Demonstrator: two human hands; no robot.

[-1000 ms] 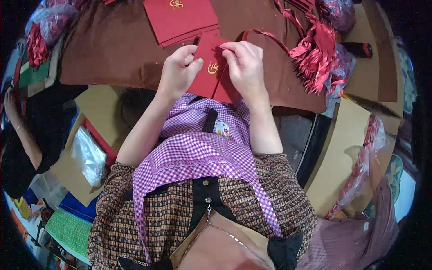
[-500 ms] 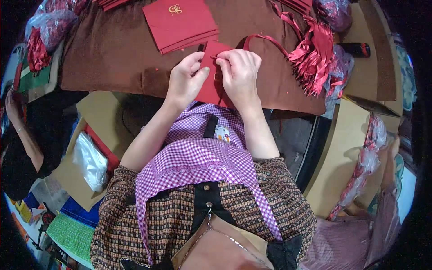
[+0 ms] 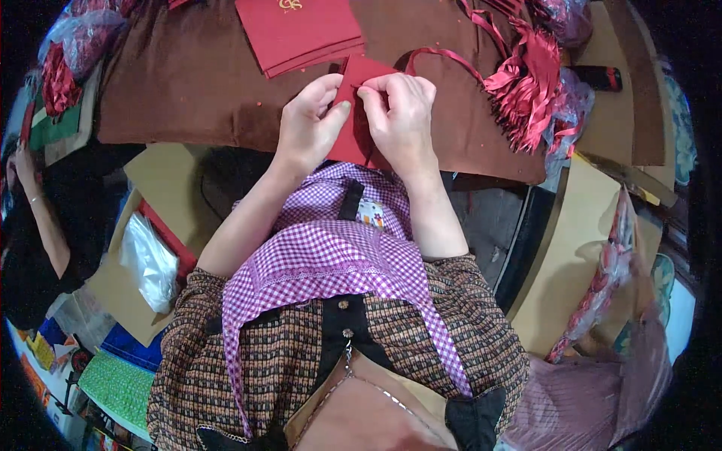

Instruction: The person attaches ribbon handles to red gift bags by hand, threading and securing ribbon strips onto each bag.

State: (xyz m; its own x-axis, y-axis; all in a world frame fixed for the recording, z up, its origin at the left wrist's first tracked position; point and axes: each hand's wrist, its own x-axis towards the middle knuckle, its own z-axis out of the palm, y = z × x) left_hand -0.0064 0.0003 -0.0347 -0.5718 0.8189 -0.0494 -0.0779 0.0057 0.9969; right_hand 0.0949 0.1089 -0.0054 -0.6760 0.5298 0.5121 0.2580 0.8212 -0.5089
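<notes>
1. Left hand (image 3: 310, 120) grips red card (image 3: 349, 139); right hand (image 3: 402, 111) pinches its right side.
2. Card: between hands, at brown table's (image 3: 188, 98) near edge.
3. Gold emblem now hidden (folded or covered, unclear); handling judged unfinished.

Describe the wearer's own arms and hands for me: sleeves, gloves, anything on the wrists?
Both the left hand and right hand are ungloved. The forearms are bare, with no watch or bracelet visible. The sleeves end around the elbows, in a small blocky pattern of black, brown and tan.
</notes>
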